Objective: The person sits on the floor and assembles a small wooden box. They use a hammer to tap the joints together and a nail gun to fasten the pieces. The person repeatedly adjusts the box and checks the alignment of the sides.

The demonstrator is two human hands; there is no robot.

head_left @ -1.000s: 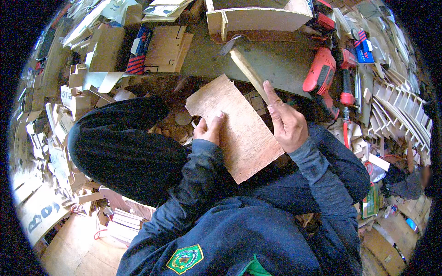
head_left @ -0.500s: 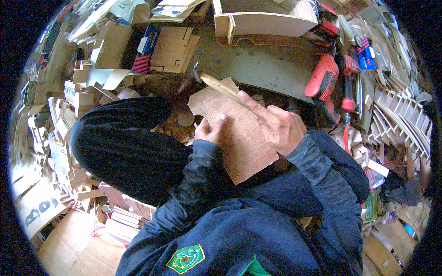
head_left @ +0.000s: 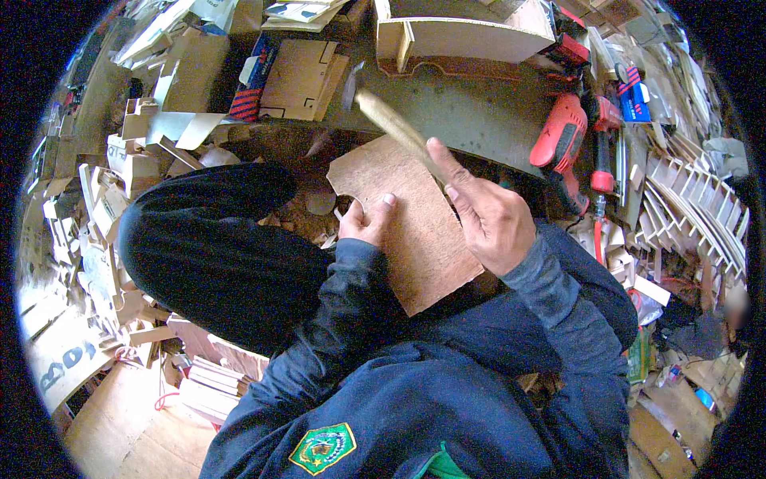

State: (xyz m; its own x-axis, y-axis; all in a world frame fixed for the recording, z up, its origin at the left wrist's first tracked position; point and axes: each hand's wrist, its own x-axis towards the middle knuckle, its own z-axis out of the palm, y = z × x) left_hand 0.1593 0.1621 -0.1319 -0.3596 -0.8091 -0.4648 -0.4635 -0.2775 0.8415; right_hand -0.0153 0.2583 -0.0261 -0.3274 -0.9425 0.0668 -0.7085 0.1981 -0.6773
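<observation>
Thin wooden board (head_left: pixel 415 231), held above the person's lap, with hammer (head_left: pixel 392 120) raised at its far edge. The left hand (head_left: pixel 365 223) grips the board's left margin beside a curved cut-out, thumb flat on the upper face. The board's long axis slants from far left to near right. The right hand (head_left: pixel 498 225), at the board's right edge, is closed around the hammer's handle, forefinger extended along the wood. The handle runs obliquely, pointing away and to the left; the blurred head lies beyond the board's far edge, well apart from it. Containers: beyond the board, an open-topped wooden case (head_left: pixel 471 41), cut off by the picture's rim, its contents not discernible; beyond and left of the board, a blue-and-red carton (head_left: pixel 254 80); beyond and right, a smaller blue carton (head_left: pixel 634 96). The contents of both cartons cannot be made out.
</observation>
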